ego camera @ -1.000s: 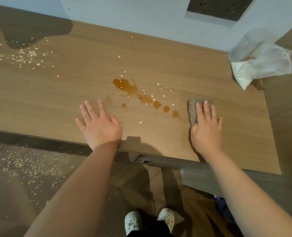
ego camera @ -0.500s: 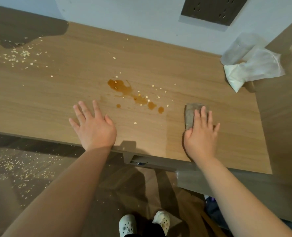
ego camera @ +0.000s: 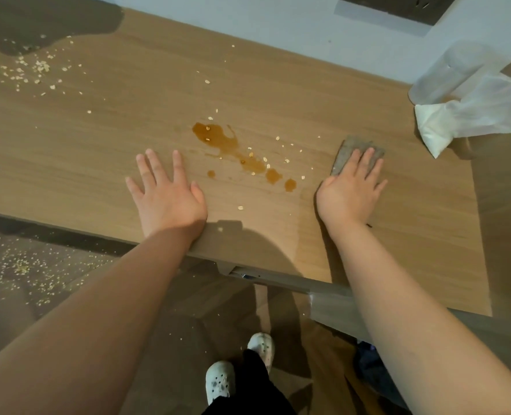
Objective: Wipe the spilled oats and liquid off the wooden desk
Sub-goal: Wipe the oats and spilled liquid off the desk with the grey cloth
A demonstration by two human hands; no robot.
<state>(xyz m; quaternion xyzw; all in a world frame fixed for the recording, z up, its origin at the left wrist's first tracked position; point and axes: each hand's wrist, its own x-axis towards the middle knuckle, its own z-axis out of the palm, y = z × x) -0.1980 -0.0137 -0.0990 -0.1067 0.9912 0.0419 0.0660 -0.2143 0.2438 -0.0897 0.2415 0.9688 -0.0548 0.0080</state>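
Spill count first: one long brown puddle (ego camera: 218, 139) sits around the middle of the wooden desk (ego camera: 98, 151) and trails off toward the right. Three small separate drops (ego camera: 273, 176) lie by its near end, so that's four wet spots total. Oats (ego camera: 264, 159) are scattered on and around the puddle, way too many tiny flakes to count properly, with one loner flake (ego camera: 240, 207) closer to the front edge. A second patch of oats (ego camera: 40, 67) sits well apart at the far left, and plenty more are sprinkled over the floor (ego camera: 23, 262) below that side.

Two hands, both flat. The left hand (ego camera: 167, 199) lies palm down on bare wood just left of the spill, near the front edge. Its fingers are straight and spread, with nothing in its grasp. The right hand (ego camera: 350, 190) is on the other side of the spill, pressing down on one grey cloth (ego camera: 353, 144) with straight fingers, not curled round it. The cloth's far edge and left side poke out from under the fingers. It lies near the rightmost drop but apart from it, not touching any of the wet.

Other stuff: one crinkly clear-and-white bag (ego camera: 473, 115) sits at the far right by the wall, and any print on it is too blurry to read. One dark socket panel (ego camera: 398, 4) on the wall is cut off by the top of the frame. Two white clogs (ego camera: 219, 381) stand on the floor below the desk edge.
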